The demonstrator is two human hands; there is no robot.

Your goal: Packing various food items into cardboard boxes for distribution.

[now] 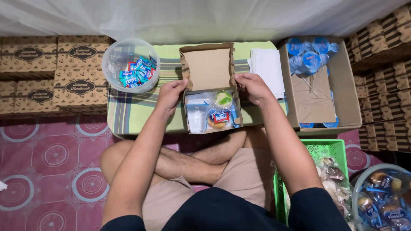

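Now open brown snack box [212, 92], lid upright, cup, pastry, candy inside

You have bare striped green cloth [128, 111] at nine o'clock of the open brown cardboard snack box [212, 92]. At ten o'clock the clear round plastic bowl [130, 64] blocks; at two o'clock the white napkin stack [267, 68], at three o'clock the big cardboard carton [346, 94].

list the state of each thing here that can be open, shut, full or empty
snack box: open, lid up, filled with snacks and a water cup
left hand: on the box's left edge
right hand: on the box's right edge
clear bowl: partly filled with blue candies
carton of water cups: open, partly emptied
stacked brown boxes: shut
green basket: holds wrapped pastries
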